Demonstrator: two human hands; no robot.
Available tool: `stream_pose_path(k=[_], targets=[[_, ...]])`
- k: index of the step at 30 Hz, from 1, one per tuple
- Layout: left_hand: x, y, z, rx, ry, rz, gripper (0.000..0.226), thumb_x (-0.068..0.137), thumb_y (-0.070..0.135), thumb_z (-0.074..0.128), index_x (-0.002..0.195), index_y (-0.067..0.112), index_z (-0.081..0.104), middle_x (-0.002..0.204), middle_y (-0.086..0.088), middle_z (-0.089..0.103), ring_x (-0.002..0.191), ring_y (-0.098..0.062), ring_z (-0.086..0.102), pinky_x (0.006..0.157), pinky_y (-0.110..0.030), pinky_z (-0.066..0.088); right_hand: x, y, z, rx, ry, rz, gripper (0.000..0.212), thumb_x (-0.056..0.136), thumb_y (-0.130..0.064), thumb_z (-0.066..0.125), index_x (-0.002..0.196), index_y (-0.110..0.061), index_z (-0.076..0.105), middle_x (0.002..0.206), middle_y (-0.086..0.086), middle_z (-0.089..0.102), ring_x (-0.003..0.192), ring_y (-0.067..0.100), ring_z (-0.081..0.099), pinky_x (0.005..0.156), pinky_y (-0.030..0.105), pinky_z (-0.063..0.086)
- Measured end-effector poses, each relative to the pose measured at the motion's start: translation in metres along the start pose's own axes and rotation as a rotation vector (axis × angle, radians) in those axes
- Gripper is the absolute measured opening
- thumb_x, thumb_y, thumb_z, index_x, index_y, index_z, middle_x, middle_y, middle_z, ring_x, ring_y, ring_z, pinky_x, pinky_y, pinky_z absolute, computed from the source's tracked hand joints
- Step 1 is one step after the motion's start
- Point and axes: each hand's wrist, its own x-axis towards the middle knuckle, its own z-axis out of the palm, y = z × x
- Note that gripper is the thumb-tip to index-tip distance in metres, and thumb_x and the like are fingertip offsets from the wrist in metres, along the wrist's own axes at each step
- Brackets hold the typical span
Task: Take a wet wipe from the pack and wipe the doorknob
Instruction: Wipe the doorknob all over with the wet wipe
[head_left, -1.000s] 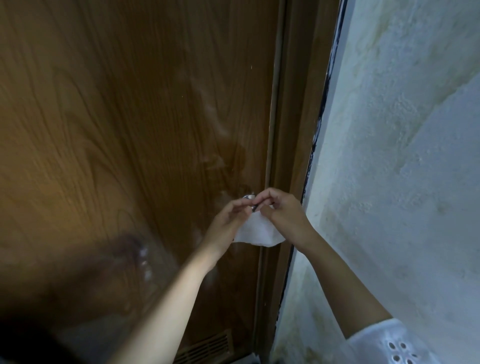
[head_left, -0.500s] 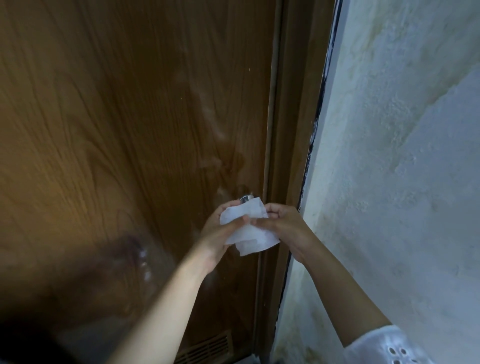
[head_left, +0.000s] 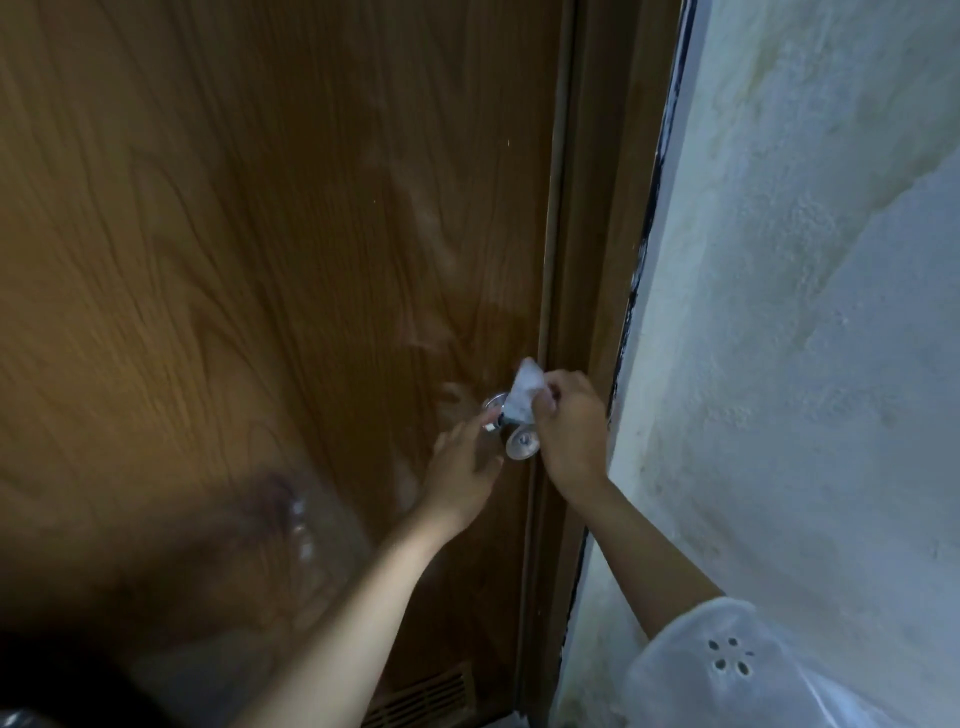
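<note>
A shiny metal doorknob (head_left: 521, 444) sticks out of the brown wooden door (head_left: 260, 260) near its right edge. My right hand (head_left: 571, 436) is closed on a bunched white wet wipe (head_left: 524, 392) and presses it onto the top of the knob's neck. My left hand (head_left: 465, 462) hovers just left of the knob, its fingers loosely spread and its fingertips close to the knob's round base plate (head_left: 493, 404). The wipe pack is not in view.
The door frame (head_left: 587, 260) runs down just right of the knob, and a rough white plastered wall (head_left: 805, 312) stands beyond it. A vent grille (head_left: 421, 699) sits at the door's bottom. The glossy door shows blurred reflections at lower left.
Both hands held the wipe in front of the knob before. Now the left hand has let go and dropped lower left, baring the knob, and the right hand alone holds the wipe on it.
</note>
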Motion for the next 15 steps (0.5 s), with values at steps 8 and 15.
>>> stream_pose_path(k=[8,15], targets=[[-0.004,-0.008,0.005,0.186,-0.163,-0.023,0.053,0.097,0.014,0.038,0.144,0.031,0.025,0.152,0.005,0.029,0.141,-0.021,0.019,0.113,-0.039,0.02,-0.016,0.023,0.018,-0.313,-0.312,-0.293,0.039,0.095,-0.023,0.044,0.128,-0.007,0.054,0.131,0.012,0.058,0.123,0.028,0.054,0.101,0.03,0.039],[-0.002,-0.019,0.013,0.101,-0.186,-0.044,0.059,0.094,0.009,0.042,0.145,0.032,0.022,0.155,0.005,0.024,0.144,-0.018,0.015,0.117,-0.041,0.016,-0.008,0.016,0.02,-0.327,-0.266,-0.172,0.053,0.09,-0.057,0.029,0.114,-0.017,0.056,0.106,0.004,0.067,0.096,0.019,0.065,0.081,0.026,0.047]])
